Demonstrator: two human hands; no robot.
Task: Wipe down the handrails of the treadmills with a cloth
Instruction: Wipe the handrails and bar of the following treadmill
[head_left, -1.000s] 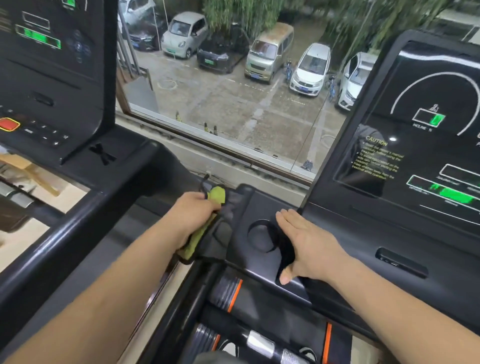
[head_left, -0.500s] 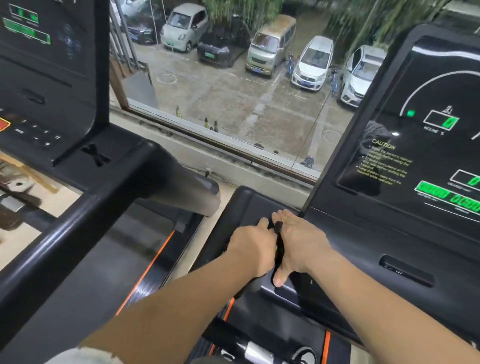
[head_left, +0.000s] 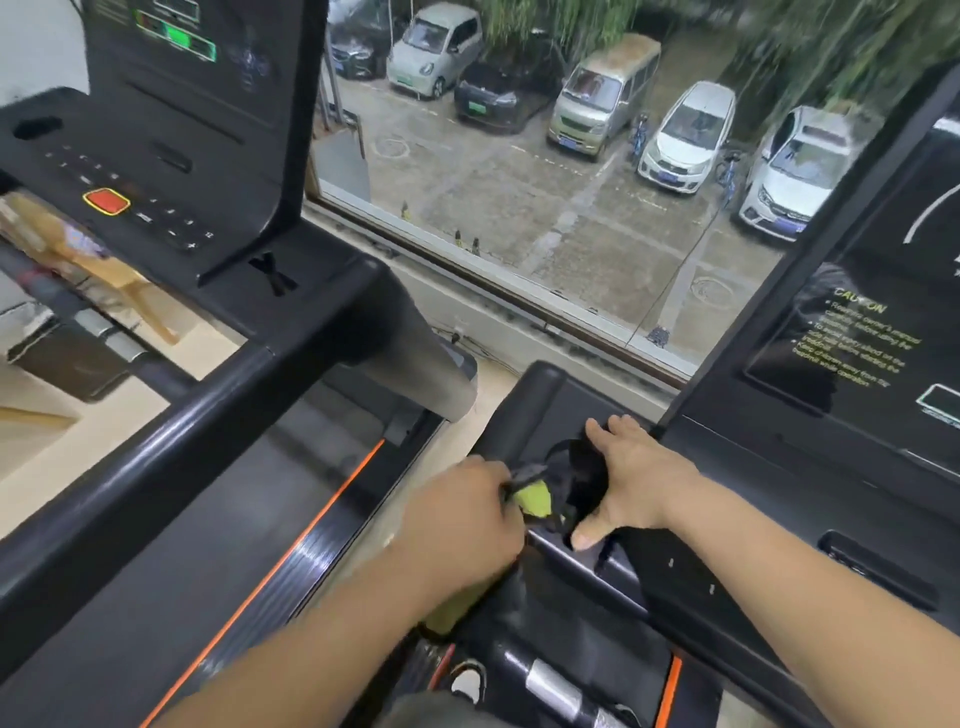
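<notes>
Left hand (head_left: 462, 525) now back from right hand (head_left: 636, 478), green cloth (head_left: 535, 499) again in view.

both our bare forearms reach forward from the lower edge, converging. our left hand (head_left: 462, 519) sits knuckles-up, fingers curled tight round the cloth (head_left: 535, 500). just beside it our right hand (head_left: 636, 475) lies palm-down, fingers straight and together, thumb spread back toward us.

Daylight enters through window (head_left: 519, 218), soft and dim indoors. Glossy handrail (head_left: 171, 447) shows pale sheen. Motion blur throughout, trees top right smeared. Wide-angle bending at edges.
</notes>
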